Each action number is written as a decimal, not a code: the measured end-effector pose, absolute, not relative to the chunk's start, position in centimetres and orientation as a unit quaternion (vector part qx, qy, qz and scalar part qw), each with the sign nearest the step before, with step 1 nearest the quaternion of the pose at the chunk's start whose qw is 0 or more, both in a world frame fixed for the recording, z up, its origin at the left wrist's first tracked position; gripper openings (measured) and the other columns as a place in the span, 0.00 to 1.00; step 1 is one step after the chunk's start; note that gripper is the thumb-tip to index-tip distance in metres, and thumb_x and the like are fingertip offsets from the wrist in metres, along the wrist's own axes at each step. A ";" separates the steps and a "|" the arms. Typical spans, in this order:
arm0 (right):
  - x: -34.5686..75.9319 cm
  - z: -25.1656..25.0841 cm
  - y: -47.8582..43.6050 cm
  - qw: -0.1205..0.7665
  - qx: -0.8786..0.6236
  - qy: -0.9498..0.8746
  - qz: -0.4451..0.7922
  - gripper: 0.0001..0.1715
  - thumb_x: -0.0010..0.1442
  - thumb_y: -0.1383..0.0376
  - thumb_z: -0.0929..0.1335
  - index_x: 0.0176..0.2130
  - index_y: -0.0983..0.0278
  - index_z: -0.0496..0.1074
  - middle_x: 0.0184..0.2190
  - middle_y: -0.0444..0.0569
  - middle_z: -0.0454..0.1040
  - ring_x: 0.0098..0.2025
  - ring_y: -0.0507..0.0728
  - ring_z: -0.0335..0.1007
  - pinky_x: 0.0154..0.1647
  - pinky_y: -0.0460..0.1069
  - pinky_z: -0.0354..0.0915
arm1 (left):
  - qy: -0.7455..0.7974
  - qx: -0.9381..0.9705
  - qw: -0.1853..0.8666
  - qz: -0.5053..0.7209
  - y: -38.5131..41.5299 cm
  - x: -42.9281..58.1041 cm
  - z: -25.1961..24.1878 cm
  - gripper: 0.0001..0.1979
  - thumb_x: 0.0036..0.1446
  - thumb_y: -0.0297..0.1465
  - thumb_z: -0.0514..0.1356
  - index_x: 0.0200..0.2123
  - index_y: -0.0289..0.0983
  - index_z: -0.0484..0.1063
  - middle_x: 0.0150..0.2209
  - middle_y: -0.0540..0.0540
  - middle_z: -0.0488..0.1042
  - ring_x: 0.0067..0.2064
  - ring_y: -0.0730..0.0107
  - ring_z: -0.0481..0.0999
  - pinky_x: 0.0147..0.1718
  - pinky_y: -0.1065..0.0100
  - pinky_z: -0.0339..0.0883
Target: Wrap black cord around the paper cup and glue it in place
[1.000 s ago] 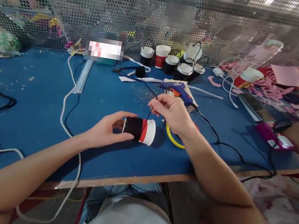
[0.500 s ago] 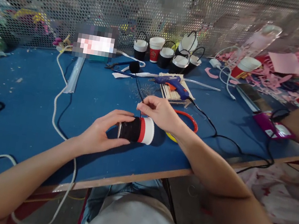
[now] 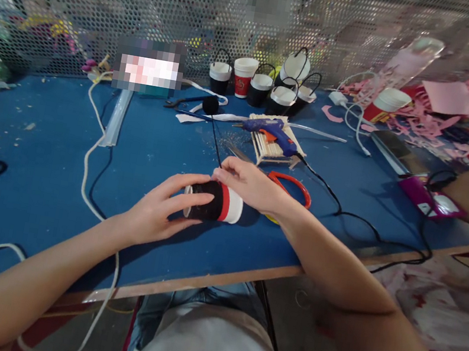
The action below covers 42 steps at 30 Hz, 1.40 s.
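Cup (image 3: 224, 202) on its side between both hands, black over its lower part.
The left hand (image 3: 154, 213) is part-open around the base end, thumb and fingers spread, holding the cup; the right hand (image 3: 242, 181) seems to pinch the black cord (image 3: 216, 139) at the cup's upper side. The cord runs from those fingertips back to a ball (image 3: 210, 105). The black layer, apparently wound cord, covers the base end; a red band and the white rim remain bare, so the covering looks well advanced. No handle shows on this cup. Blue table (image 3: 158, 145) gives room beyond the left fingers, up to the white cable (image 3: 86, 169); scissors (image 3: 294, 182) crowd the right wrist; the table's front edge lies nearer the body than either hand's fingers.
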State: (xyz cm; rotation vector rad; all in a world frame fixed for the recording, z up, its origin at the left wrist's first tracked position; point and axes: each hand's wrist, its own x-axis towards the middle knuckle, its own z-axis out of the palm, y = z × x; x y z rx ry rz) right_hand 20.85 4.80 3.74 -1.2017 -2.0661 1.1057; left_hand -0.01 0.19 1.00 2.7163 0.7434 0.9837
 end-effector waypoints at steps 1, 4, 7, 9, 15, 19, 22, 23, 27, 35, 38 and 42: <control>20.8 3.8 4.8 0.238 -0.445 -0.765 0.401 0.13 0.61 0.59 0.60 0.31 0.65 0.64 0.27 0.43 0.64 0.29 0.49 0.57 0.31 0.47 0.55 | 0.248 0.908 0.080 0.328 0.2 0.0 1.0 0.21 0.53 0.25 0.61 0.51 0.38 0.62 0.56 0.36 0.61 0.57 0.59 0.63 0.52 0.58 0.65; 20.8 3.7 4.9 0.226 -0.448 -0.775 0.384 0.13 0.62 0.59 0.58 0.31 0.64 0.62 0.27 0.43 0.63 0.29 0.49 0.57 0.31 0.47 0.55 | 0.265 0.903 0.101 0.324 0.3 0.0 0.9 0.23 0.54 0.24 0.60 0.53 0.39 0.60 0.57 0.36 0.59 0.58 0.59 0.62 0.52 0.56 0.64; 20.7 3.2 5.0 0.241 -0.459 -0.777 0.357 0.14 0.62 0.58 0.58 0.28 0.63 0.57 0.24 0.40 0.58 0.27 0.49 0.54 0.29 0.46 0.52 | 0.333 0.862 0.201 0.326 0.3 0.1 0.7 0.30 0.52 0.28 0.62 0.57 0.40 0.54 0.56 0.37 0.61 0.56 0.58 0.65 0.51 0.55 0.66; 20.6 3.0 4.8 0.255 -0.463 -0.777 0.343 0.14 0.62 0.58 0.58 0.27 0.62 0.55 0.22 0.39 0.56 0.25 0.49 0.53 0.28 0.47 0.51 | 0.376 0.804 0.326 0.326 0.3 0.2 0.5 0.35 0.50 0.32 0.63 0.59 0.41 0.51 0.55 0.37 0.62 0.50 0.59 0.71 0.46 0.57 0.71; 20.1 3.0 4.0 0.285 -0.423 -0.798 0.322 0.12 0.62 0.60 0.58 0.28 0.62 0.55 0.26 0.41 0.58 0.27 0.49 0.53 0.30 0.47 0.52 | 0.403 0.678 0.519 0.330 0.5 0.5 0.1 0.25 0.52 0.35 0.62 0.52 0.37 0.60 0.47 0.41 0.71 0.44 0.62 0.76 0.42 0.61 0.73; 20.2 3.6 4.2 0.291 -0.397 -0.803 0.335 0.10 0.61 0.61 0.60 0.29 0.63 0.58 0.26 0.42 0.60 0.29 0.50 0.55 0.32 0.47 0.54 | 0.411 0.696 0.481 0.338 0.4 0.6 0.4 0.26 0.50 0.35 0.63 0.52 0.36 0.60 0.46 0.41 0.71 0.42 0.63 0.76 0.43 0.59 0.72; 20.4 3.8 4.5 0.308 -0.384 -0.794 0.356 0.11 0.60 0.61 0.62 0.28 0.63 0.60 0.25 0.42 0.61 0.29 0.49 0.56 0.32 0.46 0.55 | 0.402 0.736 0.430 0.335 0.3 0.6 0.6 0.26 0.51 0.35 0.63 0.52 0.37 0.61 0.47 0.41 0.70 0.43 0.64 0.74 0.43 0.60 0.72; 20.4 3.7 4.6 0.312 -0.378 -0.792 0.365 0.11 0.59 0.60 0.62 0.28 0.63 0.60 0.25 0.42 0.61 0.29 0.49 0.56 0.32 0.46 0.55 | 0.397 0.752 0.408 0.332 0.2 0.6 0.6 0.26 0.51 0.35 0.63 0.53 0.37 0.61 0.47 0.41 0.69 0.44 0.64 0.74 0.43 0.60 0.71; 20.3 3.6 5.0 0.329 -0.354 -0.780 0.398 0.13 0.58 0.57 0.64 0.28 0.64 0.62 0.26 0.42 0.62 0.29 0.49 0.57 0.32 0.46 0.57 | 0.371 0.813 0.328 0.306 0.0 0.5 0.6 0.26 0.52 0.34 0.62 0.54 0.39 0.60 0.50 0.40 0.66 0.50 0.61 0.70 0.47 0.60 0.69; 19.7 3.0 6.2 0.288 -0.328 -0.789 0.432 0.13 0.56 0.58 0.65 0.26 0.64 0.62 0.23 0.40 0.61 0.27 0.48 0.55 0.29 0.46 0.55 | 0.346 0.880 0.226 0.234 -0.4 0.5 1.2 0.31 0.54 0.36 0.60 0.59 0.42 0.52 0.53 0.40 0.63 0.54 0.59 0.66 0.51 0.59 0.64; 19.7 2.4 6.7 0.250 -0.321 -0.797 0.446 0.14 0.55 0.57 0.65 0.26 0.65 0.64 0.23 0.40 0.63 0.26 0.48 0.56 0.29 0.45 0.56 | 0.359 0.882 0.213 0.220 -0.4 0.5 1.6 0.29 0.54 0.36 0.60 0.57 0.41 0.55 0.52 0.41 0.64 0.54 0.59 0.67 0.51 0.59 0.64; 19.8 2.5 6.8 0.215 -0.379 -0.796 0.420 0.14 0.54 0.57 0.66 0.26 0.66 0.66 0.21 0.42 0.66 0.24 0.47 0.59 0.26 0.44 0.56 | 0.368 0.875 0.219 0.226 -0.4 0.8 2.0 0.26 0.52 0.36 0.61 0.53 0.40 0.59 0.49 0.42 0.68 0.50 0.59 0.69 0.48 0.60 0.66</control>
